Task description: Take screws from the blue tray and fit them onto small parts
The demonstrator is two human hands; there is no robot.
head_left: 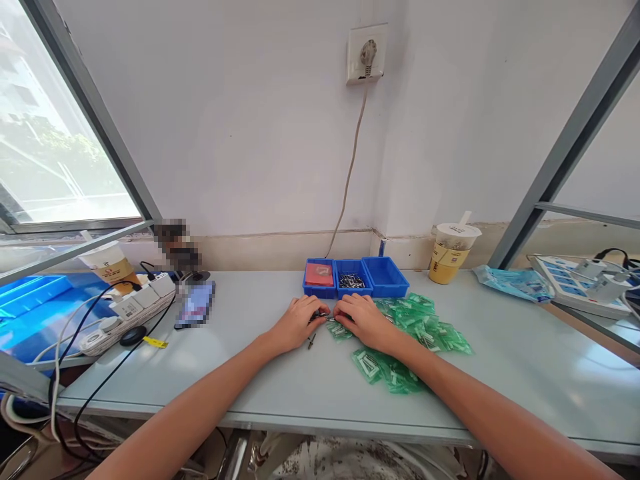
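Both hands, left [299, 321] and right [364, 320], pinch a small, light metal part [325, 317] before the blue bins [385, 279]; fingertip hold suits.

White walls [250, 133] corner a pale worktable [500, 360] beside a sunlit window [45, 153].

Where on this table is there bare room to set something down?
Bare patches: the near table edge between the forearms, and the right side between the green packets and the blue pouch. Crowded: around the left hand and right hand, below the blue trays, and by the power strip.
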